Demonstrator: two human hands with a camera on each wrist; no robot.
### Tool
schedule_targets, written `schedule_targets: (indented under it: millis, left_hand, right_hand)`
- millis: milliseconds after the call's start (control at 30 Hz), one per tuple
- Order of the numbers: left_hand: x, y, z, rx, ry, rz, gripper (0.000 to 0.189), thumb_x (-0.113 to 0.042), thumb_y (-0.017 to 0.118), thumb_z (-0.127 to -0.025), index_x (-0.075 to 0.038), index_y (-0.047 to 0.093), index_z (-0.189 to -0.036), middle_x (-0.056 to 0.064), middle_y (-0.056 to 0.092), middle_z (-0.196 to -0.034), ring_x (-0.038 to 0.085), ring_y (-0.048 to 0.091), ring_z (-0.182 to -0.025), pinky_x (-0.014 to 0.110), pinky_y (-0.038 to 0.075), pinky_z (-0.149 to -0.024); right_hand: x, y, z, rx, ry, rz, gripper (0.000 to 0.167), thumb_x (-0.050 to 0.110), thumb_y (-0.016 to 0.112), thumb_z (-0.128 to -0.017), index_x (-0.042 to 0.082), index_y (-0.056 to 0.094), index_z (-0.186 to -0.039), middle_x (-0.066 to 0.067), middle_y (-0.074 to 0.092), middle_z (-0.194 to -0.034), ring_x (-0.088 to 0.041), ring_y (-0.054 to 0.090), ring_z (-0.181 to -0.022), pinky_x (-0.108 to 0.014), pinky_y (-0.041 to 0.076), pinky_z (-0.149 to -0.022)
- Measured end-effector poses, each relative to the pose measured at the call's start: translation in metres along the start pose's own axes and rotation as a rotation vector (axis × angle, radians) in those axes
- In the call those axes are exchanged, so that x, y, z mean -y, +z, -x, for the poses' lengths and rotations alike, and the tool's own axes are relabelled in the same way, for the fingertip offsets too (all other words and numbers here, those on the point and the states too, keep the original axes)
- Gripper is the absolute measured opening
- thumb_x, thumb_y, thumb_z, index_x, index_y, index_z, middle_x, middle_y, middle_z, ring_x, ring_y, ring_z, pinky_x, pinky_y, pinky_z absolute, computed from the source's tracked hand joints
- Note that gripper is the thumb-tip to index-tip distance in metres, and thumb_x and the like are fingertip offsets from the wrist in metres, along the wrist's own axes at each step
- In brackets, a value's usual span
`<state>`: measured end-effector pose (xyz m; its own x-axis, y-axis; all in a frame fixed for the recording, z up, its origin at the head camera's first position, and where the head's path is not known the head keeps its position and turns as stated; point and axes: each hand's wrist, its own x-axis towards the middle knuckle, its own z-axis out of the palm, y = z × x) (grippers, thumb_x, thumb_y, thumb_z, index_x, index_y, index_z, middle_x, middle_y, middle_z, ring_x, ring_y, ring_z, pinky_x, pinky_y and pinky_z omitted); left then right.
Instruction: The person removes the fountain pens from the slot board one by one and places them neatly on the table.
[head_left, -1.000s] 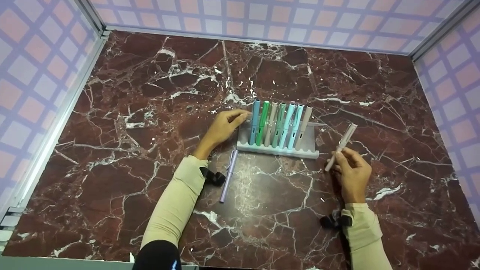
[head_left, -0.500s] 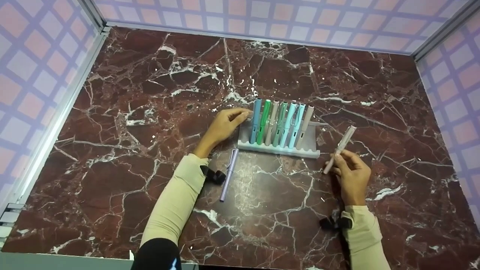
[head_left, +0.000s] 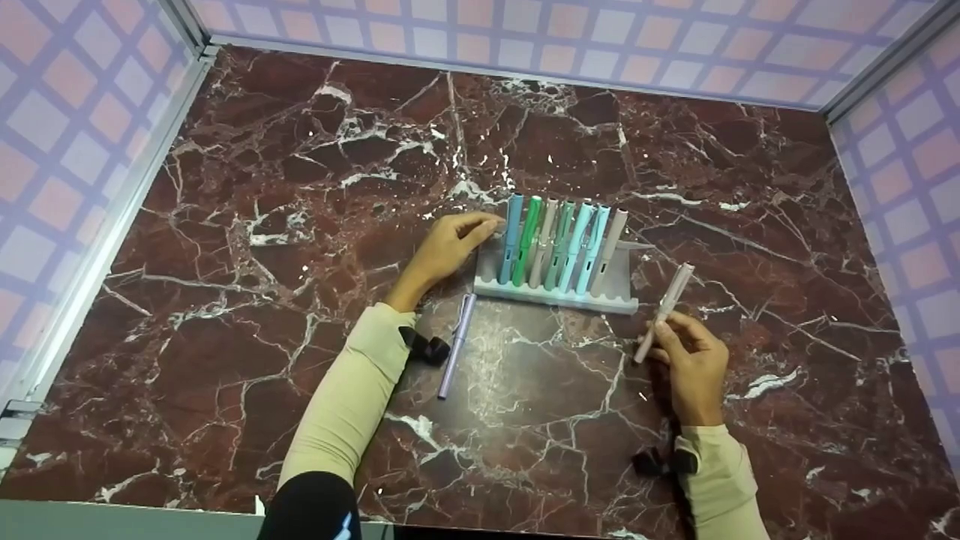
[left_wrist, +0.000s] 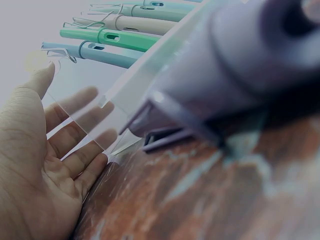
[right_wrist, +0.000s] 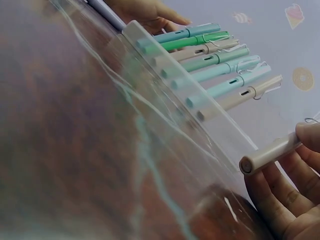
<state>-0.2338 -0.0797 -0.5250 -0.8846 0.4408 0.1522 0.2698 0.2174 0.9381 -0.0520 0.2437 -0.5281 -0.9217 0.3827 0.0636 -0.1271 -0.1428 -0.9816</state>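
A clear pen stand (head_left: 559, 298) with a scalloped front lip carries several capped pens in blue, green (head_left: 527, 244), beige and light turquoise, leaning side by side. My left hand (head_left: 446, 246) holds the stand's left edge; in the left wrist view its thumb (left_wrist: 42, 80) is at the edge, with the other fingers seen through the clear panel. To the right of the stand, my right hand (head_left: 691, 367) pinches a pale pinkish-beige pen (head_left: 675, 291) between thumb and fingers, its cap end pointing up and away. The right wrist view shows this pen's round end (right_wrist: 246, 165) near the stand's corner.
A lilac pen (head_left: 456, 349) lies on the dark red marbled table (head_left: 300, 420), just in front of the stand's left end and beside the left wrist's camera. Checked panels (head_left: 525, 30) stand along the back and both sides of the table.
My right hand, with the pinkish-beige pen, has come slightly left and nearer to me. The left hand stays at the stand, and the pens in it keep their places.
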Motion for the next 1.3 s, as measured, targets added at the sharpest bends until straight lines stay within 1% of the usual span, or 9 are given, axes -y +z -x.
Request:
schedule_targets:
  millis: [200,367,500,667,1000,1300]
  left_hand:
    - [0.002,-0.002,0.002,-0.004,0.001,0.024,0.031,-0.024,0.055,-0.104,-0.004,0.069,-0.122,0.014,0.071,-0.119,0.026,0.067,-0.107,0.035,0.05,-0.099]
    - [0.002,-0.003,0.003,-0.013,0.002,0.031,0.03,-0.024,0.056,-0.104,-0.004,0.069,-0.122,0.013,0.072,-0.119,0.026,0.067,-0.11,0.035,0.049,-0.102]
    - [0.003,-0.003,0.003,-0.022,0.008,0.032,0.03,-0.023,0.056,-0.104,-0.003,0.07,-0.121,0.013,0.072,-0.119,0.025,0.067,-0.111,0.034,0.049,-0.103]
    - [0.004,-0.002,0.003,-0.026,-0.002,0.029,0.03,-0.024,0.056,-0.103,-0.004,0.07,-0.121,0.015,0.072,-0.12,0.025,0.067,-0.11,0.034,0.05,-0.101]
    - [0.0,-0.001,0.0,-0.014,-0.027,-0.029,0.032,-0.03,0.056,-0.104,-0.008,0.071,-0.121,0.008,0.071,-0.123,0.021,0.066,-0.111,0.034,0.049,-0.102]
    - [-0.001,-0.001,0.001,-0.004,0.003,-0.034,0.032,-0.03,0.056,-0.103,-0.008,0.071,-0.121,0.009,0.072,-0.122,0.019,0.066,-0.106,0.034,0.051,-0.097]
  right_hand:
    - [-0.003,0.007,0.005,0.048,0.012,-0.008,0.028,-0.006,0.064,-0.093,-0.026,0.056,-0.111,-0.025,0.069,-0.088,-0.027,0.072,-0.069,-0.034,0.061,-0.06]
    - [-0.005,0.014,0.008,0.075,0.011,0.007,0.025,-0.006,0.064,-0.094,-0.024,0.058,-0.11,-0.025,0.07,-0.088,-0.026,0.073,-0.067,-0.034,0.061,-0.057]
    - [-0.007,0.021,0.011,0.099,0.022,0.006,0.026,-0.007,0.063,-0.094,-0.025,0.057,-0.111,-0.023,0.07,-0.087,-0.025,0.072,-0.066,-0.035,0.061,-0.057]
    - [-0.009,0.033,0.015,0.134,0.047,0.014,0.027,-0.008,0.062,-0.094,-0.026,0.055,-0.113,-0.02,0.07,-0.086,-0.023,0.072,-0.068,-0.035,0.061,-0.057]
    - [-0.015,0.06,0.019,0.198,0.045,0.039,0.024,-0.008,0.064,-0.093,-0.023,0.059,-0.111,-0.021,0.071,-0.088,-0.024,0.072,-0.067,-0.041,0.061,-0.06]
    - [-0.017,0.085,0.021,0.274,0.057,0.019,0.026,-0.005,0.064,-0.094,-0.023,0.058,-0.111,-0.022,0.071,-0.09,-0.024,0.072,-0.069,-0.039,0.062,-0.06]
